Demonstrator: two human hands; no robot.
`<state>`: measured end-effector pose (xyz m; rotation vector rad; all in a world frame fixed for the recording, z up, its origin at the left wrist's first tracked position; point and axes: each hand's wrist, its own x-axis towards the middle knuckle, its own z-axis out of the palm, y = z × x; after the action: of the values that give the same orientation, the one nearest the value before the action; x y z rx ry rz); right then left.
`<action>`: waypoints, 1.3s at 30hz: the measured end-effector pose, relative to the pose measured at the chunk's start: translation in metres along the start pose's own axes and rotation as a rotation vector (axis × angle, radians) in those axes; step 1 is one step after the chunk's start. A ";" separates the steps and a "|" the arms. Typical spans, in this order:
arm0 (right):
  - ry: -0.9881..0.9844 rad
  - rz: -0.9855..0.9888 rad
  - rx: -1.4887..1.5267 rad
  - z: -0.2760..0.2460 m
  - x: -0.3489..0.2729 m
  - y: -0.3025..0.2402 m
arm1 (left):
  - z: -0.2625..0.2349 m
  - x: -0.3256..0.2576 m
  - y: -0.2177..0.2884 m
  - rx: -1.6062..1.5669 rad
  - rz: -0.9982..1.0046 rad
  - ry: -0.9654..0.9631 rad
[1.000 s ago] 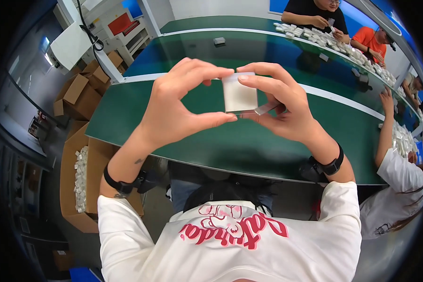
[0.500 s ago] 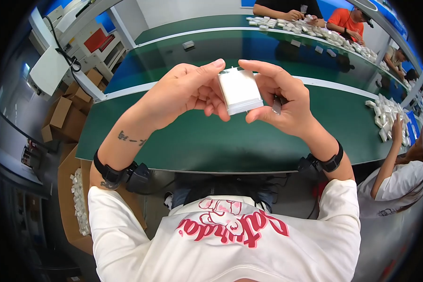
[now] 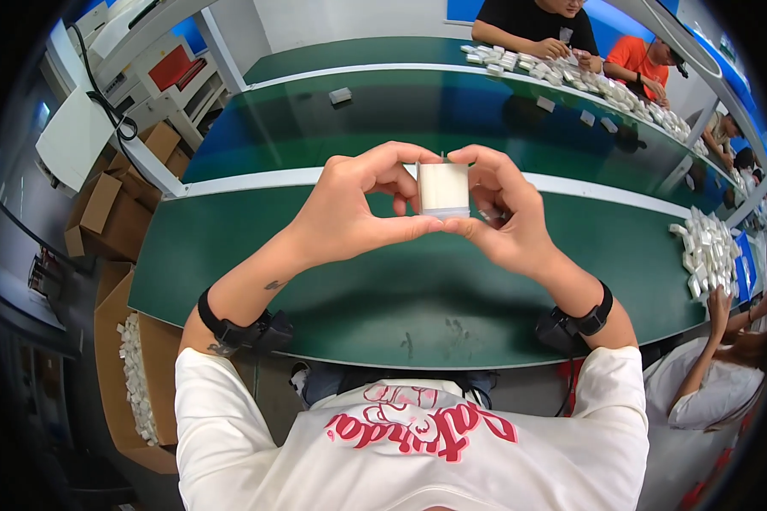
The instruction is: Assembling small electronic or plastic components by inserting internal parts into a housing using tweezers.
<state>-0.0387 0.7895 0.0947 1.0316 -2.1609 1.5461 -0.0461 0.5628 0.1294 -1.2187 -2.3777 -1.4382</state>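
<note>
Left hand (image 3: 349, 204) and R hand (image 3: 507, 209) both clamped on 1 small clear box (image 3: 444, 187) w/ white contents, held up over the green bench (image 3: 400, 289), approx centre. Thumbs on near edge, tips abt touching; index fingers at top corners. Other R fingers curled behind it, w/ a small shiny bit there, can't ID.

Status, my read: this unit's mid-handling. Done: white contents are in, box looks upright & whole from here. Not done: not released, not set down. Can't tell if it's fully closed; fingers cover top corners & edges.

Rest of batch: carton (image 3: 158, 353) on my L has lots of small white packs (image 3: 135, 383) in it. Loose pile (image 3: 707, 251) on bench to my R, next to a co-worker (image 3: 720, 366). Single pack (image 3: 340, 96) out on the far strip, plus a long row of packs (image 3: 562, 72) by other ppl. No way to get a count or % from this view.
</note>
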 end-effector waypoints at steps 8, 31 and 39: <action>-0.222 0.258 -0.578 -0.006 -0.007 0.079 | -0.029 0.057 -0.159 -0.073 -0.308 0.054; -0.138 0.166 -0.588 0.012 -0.018 0.119 | -0.119 0.085 -0.392 0.898 -0.460 0.502; -0.121 0.148 -0.570 0.011 -0.021 0.115 | -0.084 0.055 -0.196 -0.151 -0.248 0.651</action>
<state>-0.1017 0.8071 -0.0022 0.7980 -2.5836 0.8348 -0.2410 0.4829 0.0638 -0.3726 -2.0265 -1.7657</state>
